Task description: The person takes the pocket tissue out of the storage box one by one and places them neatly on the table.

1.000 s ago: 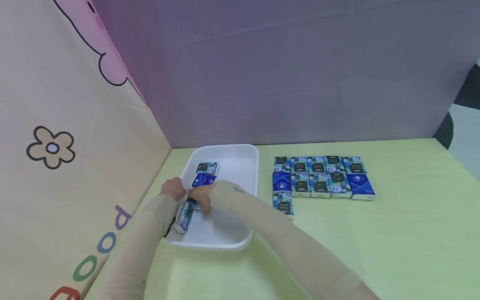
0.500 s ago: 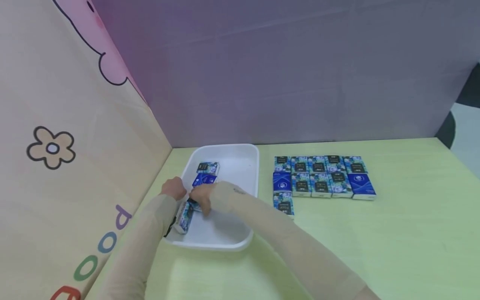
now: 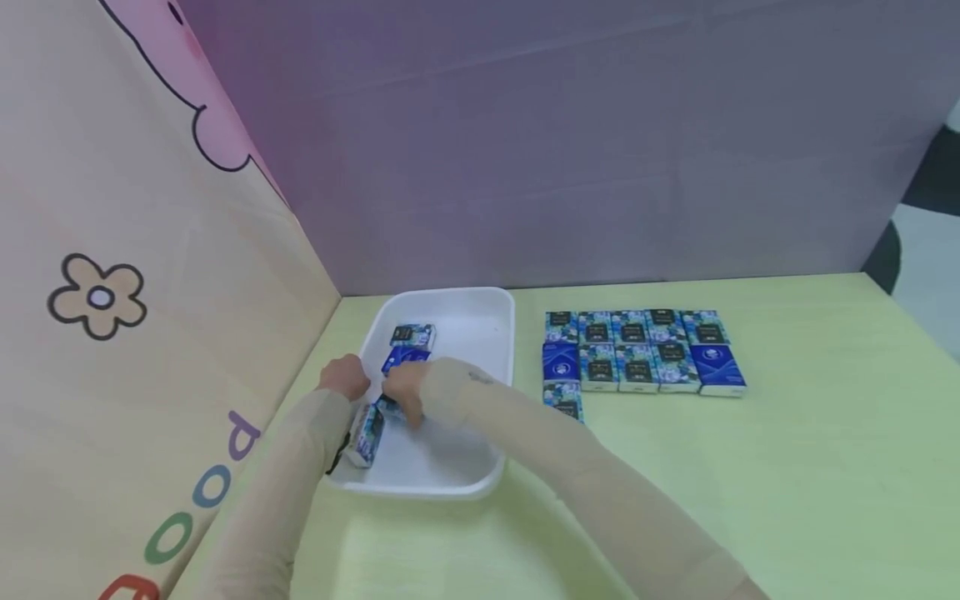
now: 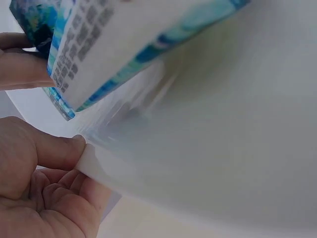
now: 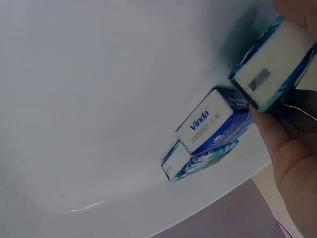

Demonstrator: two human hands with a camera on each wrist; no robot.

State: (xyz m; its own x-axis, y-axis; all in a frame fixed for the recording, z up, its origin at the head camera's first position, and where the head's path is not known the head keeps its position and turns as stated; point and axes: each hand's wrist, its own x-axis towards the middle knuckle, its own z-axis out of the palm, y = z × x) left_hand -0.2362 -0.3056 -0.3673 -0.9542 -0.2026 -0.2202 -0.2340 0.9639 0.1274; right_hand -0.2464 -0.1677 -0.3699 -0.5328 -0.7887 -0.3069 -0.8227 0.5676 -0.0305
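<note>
A white tray (image 3: pixel 513 350) stands on the table with several tissue packs inside. My left hand (image 3: pixel 345 377) pinches its left rim, the thumb lying over the edge in the left wrist view. Inside the tray, my right hand (image 3: pixel 405 390) grips a floral tissue pack (image 5: pixel 277 62), partly hidden by the fingers. Just beyond it lie a blue tissue pack (image 5: pixel 208 124) marked Vinda and another floral pack (image 3: pixel 412 335) along the left wall. Nearer to me, a further floral pack (image 3: pixel 366 435) lies slanted beside my left wrist.
Right of the tray, several floral and blue packs (image 3: pixel 636 367) lie in tight rows on the green table (image 3: pixel 810 467). My right forearm passes in front of the lowest one. A purple backdrop (image 3: pixel 585 150) closes off the back, and a printed cream panel (image 3: pixel 180 350) the left.
My right hand has shifted slightly to the right, keeping its grip on the floral tissue pack. The left hand stays on the rim. The head view has turned a little.
</note>
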